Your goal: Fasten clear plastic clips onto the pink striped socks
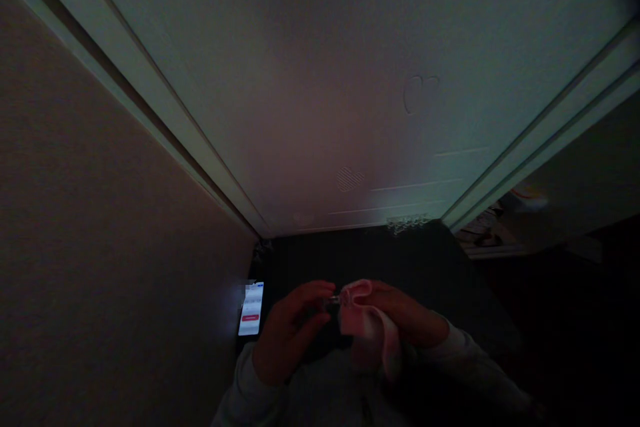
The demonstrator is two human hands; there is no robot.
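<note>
Left hand point(286, 333): we pinch a small shiny object point(334, 299) at lower centre.
Right hand point(407, 312): we grasp a pink cloth point(367, 333) against its right end.
Phone point(251, 309): lit, lower left of frame.

The room is very dark. A big pale panel point(300, 80) stands in front, with at least 3 heart shapes point(350, 179) on it (2 have stripes inside). Long trim strips point(125, 73) run down both sides. A brown wall point(100, 213) is on the left. A black tabletop point(320, 260) meets the panel's bottom edge.
</note>
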